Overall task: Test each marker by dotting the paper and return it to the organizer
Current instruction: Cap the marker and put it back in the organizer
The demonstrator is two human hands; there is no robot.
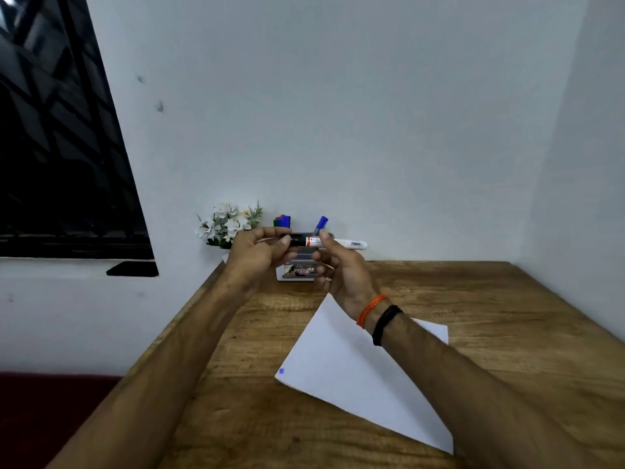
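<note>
Head view: we hold a white-barrelled marker with a black cap (324, 243) level above the wooden table (490, 309), left hand (260, 253) gripping the cap, right hand (341, 269) the barrel, blocking the white organizer (293, 275); white paper (355, 370) lies nearer, white flowers (228, 223) beside.

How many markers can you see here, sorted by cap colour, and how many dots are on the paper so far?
Black-capped marker, held between left hand and right hand: 1
Blue-capped markers in the organizer, one leaning, one in the cluster: 2
Green or red caps in that cluster: too hidden to count
Blue dot on the paper: 1
Total markers clearly countable: 3
</note>
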